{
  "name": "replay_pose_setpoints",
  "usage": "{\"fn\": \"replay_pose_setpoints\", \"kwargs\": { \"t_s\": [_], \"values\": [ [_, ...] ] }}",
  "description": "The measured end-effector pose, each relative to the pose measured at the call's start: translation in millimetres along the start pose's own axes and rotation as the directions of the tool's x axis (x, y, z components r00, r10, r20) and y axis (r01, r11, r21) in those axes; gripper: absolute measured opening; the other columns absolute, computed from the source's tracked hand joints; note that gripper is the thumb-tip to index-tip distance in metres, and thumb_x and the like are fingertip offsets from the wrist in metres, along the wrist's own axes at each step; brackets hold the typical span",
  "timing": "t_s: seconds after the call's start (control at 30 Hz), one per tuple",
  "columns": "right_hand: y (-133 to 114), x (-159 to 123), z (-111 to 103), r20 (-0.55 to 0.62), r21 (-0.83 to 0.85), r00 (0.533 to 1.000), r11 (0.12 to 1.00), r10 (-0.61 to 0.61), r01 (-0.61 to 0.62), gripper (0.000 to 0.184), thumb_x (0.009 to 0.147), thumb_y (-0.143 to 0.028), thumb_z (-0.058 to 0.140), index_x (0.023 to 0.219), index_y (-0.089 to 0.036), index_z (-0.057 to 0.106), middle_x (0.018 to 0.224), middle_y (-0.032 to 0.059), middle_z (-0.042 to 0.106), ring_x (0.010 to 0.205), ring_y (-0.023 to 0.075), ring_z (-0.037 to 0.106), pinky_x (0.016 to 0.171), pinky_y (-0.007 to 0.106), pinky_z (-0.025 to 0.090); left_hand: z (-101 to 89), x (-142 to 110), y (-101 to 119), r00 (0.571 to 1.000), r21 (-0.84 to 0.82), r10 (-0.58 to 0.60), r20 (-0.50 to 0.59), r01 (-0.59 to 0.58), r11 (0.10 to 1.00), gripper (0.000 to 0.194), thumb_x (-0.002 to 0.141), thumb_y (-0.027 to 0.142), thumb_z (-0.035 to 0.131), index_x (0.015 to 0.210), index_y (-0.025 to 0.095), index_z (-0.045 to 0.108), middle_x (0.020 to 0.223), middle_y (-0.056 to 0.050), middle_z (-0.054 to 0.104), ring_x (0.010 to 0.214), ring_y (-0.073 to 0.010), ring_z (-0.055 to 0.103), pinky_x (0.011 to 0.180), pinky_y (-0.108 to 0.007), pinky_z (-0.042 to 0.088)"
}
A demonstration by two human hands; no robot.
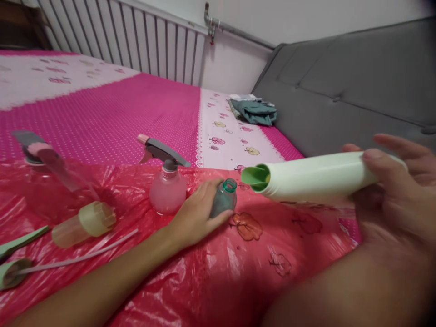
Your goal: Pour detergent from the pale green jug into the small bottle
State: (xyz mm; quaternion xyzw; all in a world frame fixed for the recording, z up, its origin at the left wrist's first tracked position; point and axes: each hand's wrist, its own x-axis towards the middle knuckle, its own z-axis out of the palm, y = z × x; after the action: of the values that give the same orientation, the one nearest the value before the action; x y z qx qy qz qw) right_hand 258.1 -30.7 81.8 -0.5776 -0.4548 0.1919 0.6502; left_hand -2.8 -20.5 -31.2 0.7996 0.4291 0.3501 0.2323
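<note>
1. My left hand [196, 208] clasps the open teal bottle [225, 202] on the red plastic sheet [184, 281], presumably steadying it mouth-up.
2. My right hand [407, 195], apart, grips the pale-green container [316, 175] by its far end, presumably leaving its green spout [255, 177] clear.

Two hands [197, 209], two spray heads [164, 151] and one tube [316, 176] show.

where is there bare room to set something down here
The dotted pink sheet between the spray bottles and the radiator is bare, and so is the red plastic between the forearms, nearer the camera than the small bottle. It's crowded at left: spray bottle, yellowish jar, thin tube.
</note>
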Motion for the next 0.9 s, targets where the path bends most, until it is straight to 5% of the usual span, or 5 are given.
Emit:
{"fn": "replay_pose_setpoints", "kwargs": {
  "t_s": [0.3, 0.5, 0.9],
  "values": [
    [0.6, -9.2, 2.2, 0.075, -0.047, 0.996, 0.998, 0.044, -0.041, 0.083, 0.081, -0.065, 0.051, 0.142, -0.008, 0.045, 0.111, 0.0101, 0.046, 0.114, -0.009, 0.044, 0.085, -0.01, 0.04, 0.2, 4.3, 0.4, 0.999, -0.007, 0.031, 0.006, -0.031, 0.999, 0.059, 0.094, 0.04, 0.061, 0.144, 0.02, 0.036, 0.143, -0.015, 0.052, 0.132, -0.0326, 0.052, 0.112, -0.05, 0.043],
    [-10.9, 0.6, 4.5, 0.113, -0.055, 0.993, 0.998, -0.017, 0.023, 0.093, 0.071, -0.057, 0.059, 0.154, -0.032, 0.025, 0.132, 0.006, 0.036, 0.118, 0.0024, 0.05, 0.08, -0.003, 0.045, 0.3, 4.1, -0.8, 1.0, 0.014, 0.023, -0.007, -0.023, 1.0, 0.057, 0.096, 0.042, 0.06, 0.143, 0.022, 0.035, 0.14, -0.014, 0.054, 0.129, -0.0323, 0.055, 0.109, -0.051, 0.046],
    [-12.0, -0.3, 6.1, 0.094, -0.068, 0.995, 0.996, -0.045, 0.051, 0.092, 0.075, -0.054, 0.056, 0.155, -0.024, 0.025, 0.129, 0.0111, 0.037, 0.11, 0.001, 0.052, 0.077, -0.004, 0.044, 0.8, 5.0, -1.9, 0.999, 0.014, 0.028, -0.015, -0.028, 1.0, 0.058, 0.096, 0.044, 0.059, 0.144, 0.022, 0.035, 0.143, -0.015, 0.053, 0.13, -0.0332, 0.055, 0.11, -0.051, 0.045]
  ]
}}
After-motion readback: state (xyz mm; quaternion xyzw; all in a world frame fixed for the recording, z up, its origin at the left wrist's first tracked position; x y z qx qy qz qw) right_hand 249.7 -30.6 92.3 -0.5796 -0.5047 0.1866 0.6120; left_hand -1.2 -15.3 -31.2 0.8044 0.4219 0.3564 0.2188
